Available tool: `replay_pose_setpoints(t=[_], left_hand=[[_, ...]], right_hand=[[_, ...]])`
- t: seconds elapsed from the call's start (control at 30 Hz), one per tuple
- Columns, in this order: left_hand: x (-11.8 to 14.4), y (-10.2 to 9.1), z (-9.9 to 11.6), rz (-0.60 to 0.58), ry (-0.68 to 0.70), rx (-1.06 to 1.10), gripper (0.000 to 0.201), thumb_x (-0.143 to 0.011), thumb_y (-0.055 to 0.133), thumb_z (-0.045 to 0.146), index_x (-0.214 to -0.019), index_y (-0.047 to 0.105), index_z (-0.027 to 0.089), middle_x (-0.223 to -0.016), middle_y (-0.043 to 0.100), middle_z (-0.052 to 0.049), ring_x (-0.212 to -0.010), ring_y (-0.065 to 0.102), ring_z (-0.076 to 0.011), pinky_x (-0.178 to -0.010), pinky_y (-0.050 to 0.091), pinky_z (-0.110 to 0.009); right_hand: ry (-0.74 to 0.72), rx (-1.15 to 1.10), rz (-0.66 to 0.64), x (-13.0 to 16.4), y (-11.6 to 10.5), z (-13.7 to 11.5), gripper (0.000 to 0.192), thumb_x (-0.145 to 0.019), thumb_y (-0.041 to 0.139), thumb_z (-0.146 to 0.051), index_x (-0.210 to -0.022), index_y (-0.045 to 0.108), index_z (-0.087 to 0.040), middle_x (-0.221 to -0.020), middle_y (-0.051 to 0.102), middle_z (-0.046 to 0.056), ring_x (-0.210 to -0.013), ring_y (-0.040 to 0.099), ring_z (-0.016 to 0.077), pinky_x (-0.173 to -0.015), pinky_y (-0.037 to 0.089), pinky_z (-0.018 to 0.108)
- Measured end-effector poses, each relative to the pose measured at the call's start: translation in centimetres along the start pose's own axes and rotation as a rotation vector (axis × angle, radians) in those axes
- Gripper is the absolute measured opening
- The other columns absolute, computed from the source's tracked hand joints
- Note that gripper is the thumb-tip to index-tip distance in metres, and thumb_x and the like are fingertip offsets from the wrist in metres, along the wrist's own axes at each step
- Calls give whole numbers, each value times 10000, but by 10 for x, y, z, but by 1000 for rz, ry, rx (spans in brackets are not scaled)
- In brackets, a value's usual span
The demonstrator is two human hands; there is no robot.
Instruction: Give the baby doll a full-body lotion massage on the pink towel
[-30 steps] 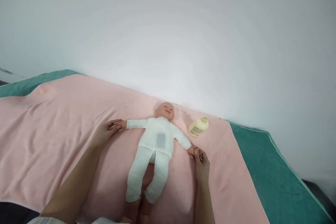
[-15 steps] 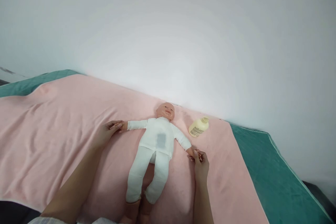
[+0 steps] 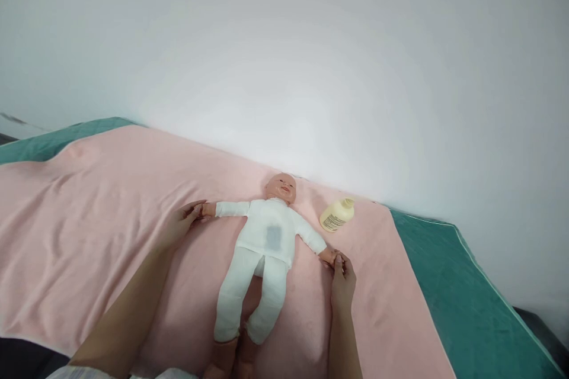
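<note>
A baby doll (image 3: 269, 225) with a white cloth body lies on its back on the pink blanket (image 3: 128, 189), its head toward the wall and its arms spread. My left hand (image 3: 182, 222) is closed on the doll's hand at the left, fingers and thumb pinching it. At the right, my right hand (image 3: 344, 275) pinches the doll's other hand between thumb and fingers. A pale yellow bottle (image 3: 336, 216) with print on its side lies tilted on the blanket, just beyond my right hand and beside the doll's arm.
Green cloth (image 3: 475, 290) shows from under the blanket at the right, with more at the far left. A plain white wall (image 3: 284, 59) rises right behind the doll's head. Something dark (image 3: 537, 331) borders the cloth at the lower right.
My right hand and the doll's hand in it have shifted slightly to the right. My left hand has moved a little outward and up. The doll's body and the bottle stay put.
</note>
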State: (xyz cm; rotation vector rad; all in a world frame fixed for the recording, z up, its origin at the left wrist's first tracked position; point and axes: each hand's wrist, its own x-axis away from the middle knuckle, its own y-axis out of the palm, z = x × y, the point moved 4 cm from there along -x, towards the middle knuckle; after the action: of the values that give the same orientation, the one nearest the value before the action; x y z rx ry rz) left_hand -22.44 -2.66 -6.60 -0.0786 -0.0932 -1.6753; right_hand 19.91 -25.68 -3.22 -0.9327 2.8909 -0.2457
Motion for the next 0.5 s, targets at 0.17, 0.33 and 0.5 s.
replay_pose_setpoints(t=[0.17, 0.33, 0.5], left_hand=[[1, 1, 2, -39, 13, 14, 626, -774, 670, 532, -1299, 562, 209, -1201, 666, -102, -1079, 645, -260, -956, 513, -382], [3, 0, 6, -33, 31, -73, 676, -715, 717, 529, -1275, 582, 175, -1148, 685, -123, -1076, 643, -293, -936, 517, -408], [7, 2, 8, 1, 29, -108, 622, -678, 760, 484, -1212, 627, 195, -1083, 713, -104, -1020, 667, -276, -874, 542, -366]], right_hand=[[46, 44, -15, 2, 0, -6, 576, -769, 626, -583, -1184, 622, -184, -1204, 642, 101, -1108, 584, 265, -860, 500, 319], [55, 67, -9, 2, 0, -7, 548, -707, 702, -549, -1094, 641, -166, -1061, 690, 90, -994, 622, 259, -816, 503, 325], [30, 41, -8, 3, 2, -8, 465, -681, 729, -549, -923, 641, -162, -907, 702, 66, -856, 642, 230, -722, 511, 304]])
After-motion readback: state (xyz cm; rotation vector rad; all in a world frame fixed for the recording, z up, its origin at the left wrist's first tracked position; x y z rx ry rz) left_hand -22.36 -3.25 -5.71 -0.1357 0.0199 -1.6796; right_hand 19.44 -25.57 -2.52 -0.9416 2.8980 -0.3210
